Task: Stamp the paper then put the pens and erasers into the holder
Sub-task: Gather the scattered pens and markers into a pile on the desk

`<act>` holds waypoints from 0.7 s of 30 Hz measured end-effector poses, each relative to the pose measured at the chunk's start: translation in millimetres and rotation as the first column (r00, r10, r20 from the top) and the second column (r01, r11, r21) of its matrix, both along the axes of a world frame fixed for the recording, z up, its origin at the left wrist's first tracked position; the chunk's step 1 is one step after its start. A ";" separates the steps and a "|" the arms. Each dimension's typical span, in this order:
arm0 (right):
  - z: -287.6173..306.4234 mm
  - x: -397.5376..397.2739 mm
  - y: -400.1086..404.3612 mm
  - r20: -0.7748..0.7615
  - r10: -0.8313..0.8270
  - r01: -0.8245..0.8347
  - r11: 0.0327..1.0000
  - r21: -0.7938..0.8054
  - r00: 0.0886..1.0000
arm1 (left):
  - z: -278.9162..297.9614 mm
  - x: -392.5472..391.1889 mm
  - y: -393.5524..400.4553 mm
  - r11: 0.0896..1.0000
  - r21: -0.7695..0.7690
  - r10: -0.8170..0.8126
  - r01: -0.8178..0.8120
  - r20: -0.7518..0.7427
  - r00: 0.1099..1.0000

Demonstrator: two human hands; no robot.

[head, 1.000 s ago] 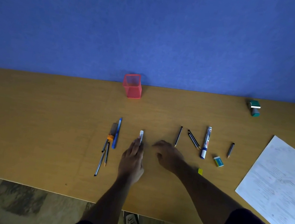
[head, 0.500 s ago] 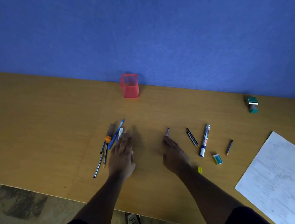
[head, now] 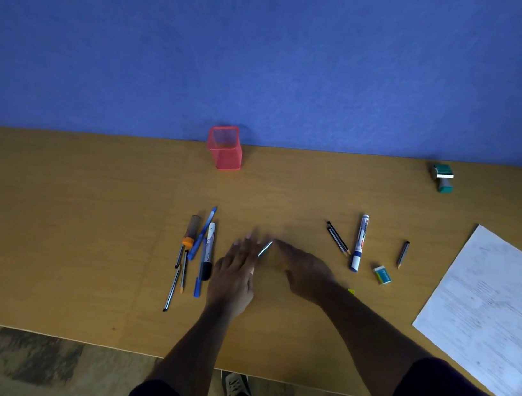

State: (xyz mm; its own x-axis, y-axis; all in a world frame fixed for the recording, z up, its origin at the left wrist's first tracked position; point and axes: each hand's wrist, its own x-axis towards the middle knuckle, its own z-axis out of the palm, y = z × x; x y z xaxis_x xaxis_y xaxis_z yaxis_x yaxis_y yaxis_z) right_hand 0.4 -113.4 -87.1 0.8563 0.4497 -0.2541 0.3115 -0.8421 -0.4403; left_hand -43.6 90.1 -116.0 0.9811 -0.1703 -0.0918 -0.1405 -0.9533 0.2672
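Observation:
My left hand [head: 236, 270] lies flat on the wooden table [head: 49, 218] with straight, motion-blurred fingers. My right hand [head: 304, 271] reaches left with extended fingers. A thin dark pen [head: 265, 248] lies between the fingertips of both hands, touching them. Just left of my left hand is a cluster of pens [head: 200, 249] with a white marker [head: 208, 251] among them. The red mesh holder [head: 225, 147] stands at the table's back edge. A blue-and-white marker [head: 359, 242], two black pencils [head: 338, 238], a short pencil [head: 403, 254] and an eraser [head: 382, 275] lie to the right.
A green stamp [head: 443, 178] lies on its side at the back right. The printed paper [head: 491, 314] sits at the table's right front. A small yellow piece [head: 351, 291] shows beside my right forearm. A blue wall rises behind the table.
My left hand slid the white marker left into the pen cluster, then came back right. My right hand pushed the thin pen leftward until it lies between both hands.

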 end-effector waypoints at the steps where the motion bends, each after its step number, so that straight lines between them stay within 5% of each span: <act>1: 0.1 1.1 -7.5 0.045 -0.051 0.052 0.998 -0.023 0.998 | -1.0 -0.6 1.5 1.000 0.012 -0.024 0.025 -0.003 1.000; 7: 0.3 0.6 -54.7 0.262 -0.471 0.511 0.853 -0.111 0.843 | 1.7 6.5 -2.2 0.983 0.086 -0.159 0.162 -0.047 0.986; 21: -5.2 2.1 -51.2 0.094 -0.597 0.599 0.800 0.007 0.796 | 18.2 25.9 23.0 0.958 0.257 0.145 -0.124 -0.066 0.987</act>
State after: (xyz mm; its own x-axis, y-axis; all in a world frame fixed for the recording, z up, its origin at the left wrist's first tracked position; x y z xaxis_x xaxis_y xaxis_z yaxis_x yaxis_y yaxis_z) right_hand 2.5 -164.5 -92.3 0.9717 -0.1644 -0.1694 -0.2216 -0.8823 -0.4152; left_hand -17.7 113.1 -97.8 0.9804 0.0016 -0.1969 0.0060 -0.9997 0.0216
